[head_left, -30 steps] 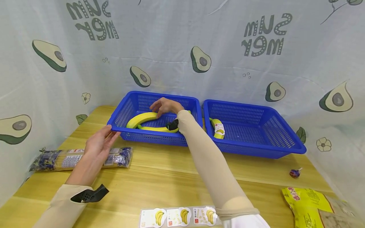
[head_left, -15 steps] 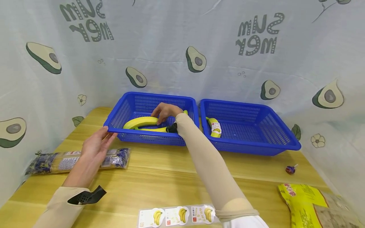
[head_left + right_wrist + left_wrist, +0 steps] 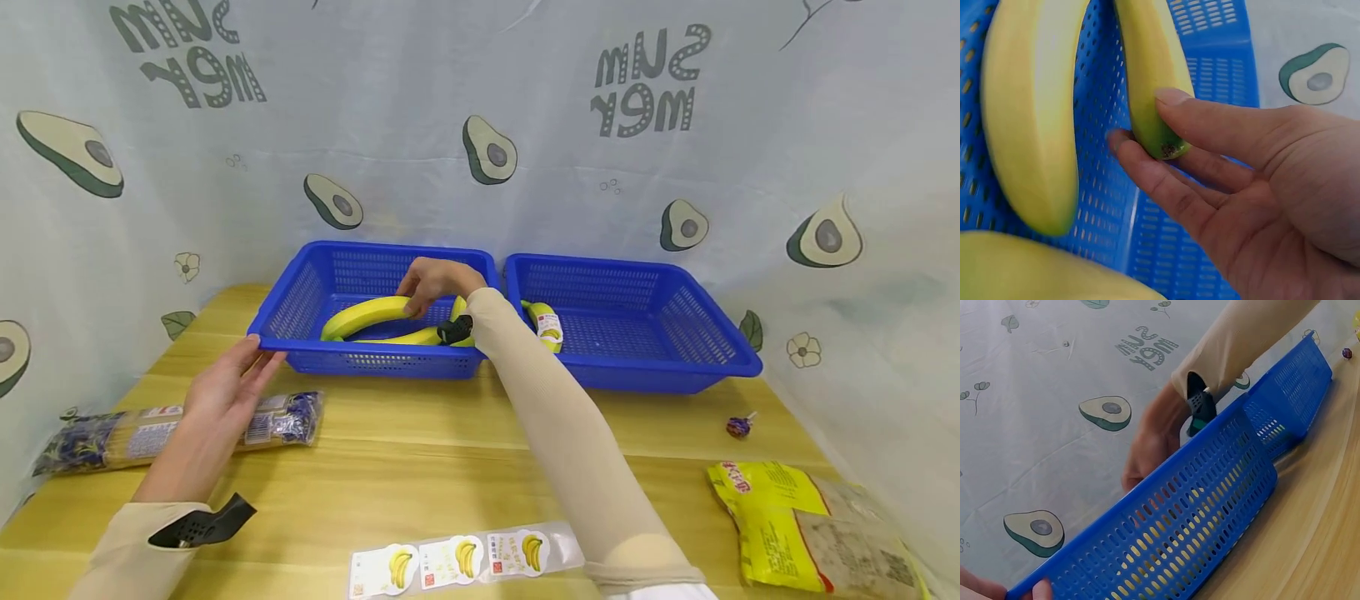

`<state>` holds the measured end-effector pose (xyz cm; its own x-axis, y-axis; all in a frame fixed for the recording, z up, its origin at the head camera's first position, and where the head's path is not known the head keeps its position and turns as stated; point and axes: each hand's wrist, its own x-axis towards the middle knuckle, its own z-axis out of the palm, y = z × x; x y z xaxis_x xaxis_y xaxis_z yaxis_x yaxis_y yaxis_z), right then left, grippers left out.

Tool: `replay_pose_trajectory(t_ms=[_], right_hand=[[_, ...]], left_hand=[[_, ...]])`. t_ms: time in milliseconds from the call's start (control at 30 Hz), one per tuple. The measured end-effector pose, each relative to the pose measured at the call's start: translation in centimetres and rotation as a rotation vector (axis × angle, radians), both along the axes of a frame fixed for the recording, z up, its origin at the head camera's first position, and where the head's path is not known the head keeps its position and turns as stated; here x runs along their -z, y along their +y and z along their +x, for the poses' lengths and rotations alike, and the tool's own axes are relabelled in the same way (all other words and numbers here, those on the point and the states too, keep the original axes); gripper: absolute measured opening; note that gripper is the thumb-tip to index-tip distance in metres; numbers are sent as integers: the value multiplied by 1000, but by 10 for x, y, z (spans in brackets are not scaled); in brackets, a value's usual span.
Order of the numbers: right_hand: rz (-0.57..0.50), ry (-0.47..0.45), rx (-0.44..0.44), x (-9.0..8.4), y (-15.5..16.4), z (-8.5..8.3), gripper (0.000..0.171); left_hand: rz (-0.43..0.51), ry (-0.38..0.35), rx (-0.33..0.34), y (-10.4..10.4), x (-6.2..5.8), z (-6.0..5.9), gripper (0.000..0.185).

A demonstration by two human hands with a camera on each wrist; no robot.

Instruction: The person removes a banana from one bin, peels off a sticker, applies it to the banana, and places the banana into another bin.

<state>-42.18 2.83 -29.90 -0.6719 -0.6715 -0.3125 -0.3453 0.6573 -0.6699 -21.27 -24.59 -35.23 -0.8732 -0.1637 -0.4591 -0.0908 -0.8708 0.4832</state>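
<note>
My right hand (image 3: 441,282) reaches into the left blue basket (image 3: 390,362) and holds one end of a yellow banana (image 3: 363,317). In the right wrist view the thumb lies on top of this banana (image 3: 1154,69) near its dark tip, with fingers beneath. Two more bananas lie in the basket: one banana (image 3: 408,337) along the front wall and another banana (image 3: 457,310) on the right, partly hidden by the arm. My left hand (image 3: 225,383) grips the basket's front left corner, its thumb on the rim, as the left wrist view also shows.
A second blue basket (image 3: 637,372) on the right holds a labelled banana (image 3: 546,325). Around them lie a noodle-like packet (image 3: 142,435), a strip of banana stickers (image 3: 457,562), a lollipop (image 3: 739,426) and a yellow bag (image 3: 780,533). A printed curtain (image 3: 420,108) hangs behind.
The right hand has dipped to the banana, taken hold of its end and raised it slightly. The left hand keeps to the basket corner. The head view has turned a little to the right.
</note>
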Motion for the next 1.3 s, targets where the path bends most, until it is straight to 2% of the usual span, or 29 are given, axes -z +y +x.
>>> replay_pose_trajectory(t_ms=[333, 667, 900, 1167, 1300], right_hand=[[-69, 2, 19, -16, 15, 14, 44], [-62, 116, -12, -38, 49, 27, 39], [-115, 171, -23, -45, 82, 41, 38], [-275, 111, 82, -55, 119, 65, 44], [-312, 117, 113, -56, 135, 78, 44]], left_hand=[[48, 29, 16, -9, 4, 1, 79], [51, 60, 36, -10, 4, 0, 79], [80, 60, 55, -8, 8, 2, 65], [89, 78, 72, -7, 11, 1, 47], [106, 101, 99, -8, 13, 2, 59]])
